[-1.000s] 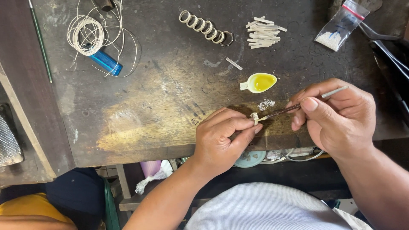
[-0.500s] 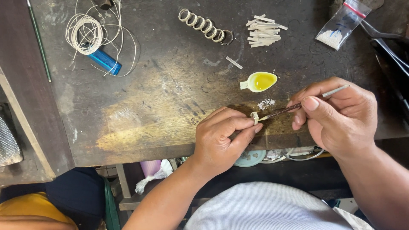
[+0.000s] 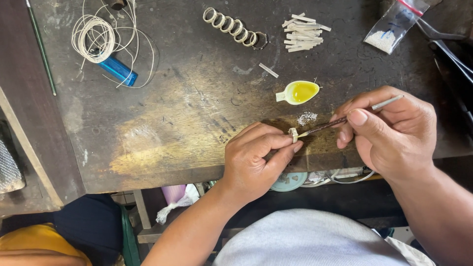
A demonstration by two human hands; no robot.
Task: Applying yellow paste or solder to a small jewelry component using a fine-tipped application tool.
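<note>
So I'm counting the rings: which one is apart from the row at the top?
The ring pinched in the left hand fingers, by the brush tip; the others lie chained in a row.

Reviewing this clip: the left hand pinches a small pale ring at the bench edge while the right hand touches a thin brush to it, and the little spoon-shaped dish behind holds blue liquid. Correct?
Not quite. In the head view the spoon-shaped dish holds yellow liquid, not blue. The rest stands: the left hand pinches the small pale ring, and the right hand touches the thin brush to it.
</note>
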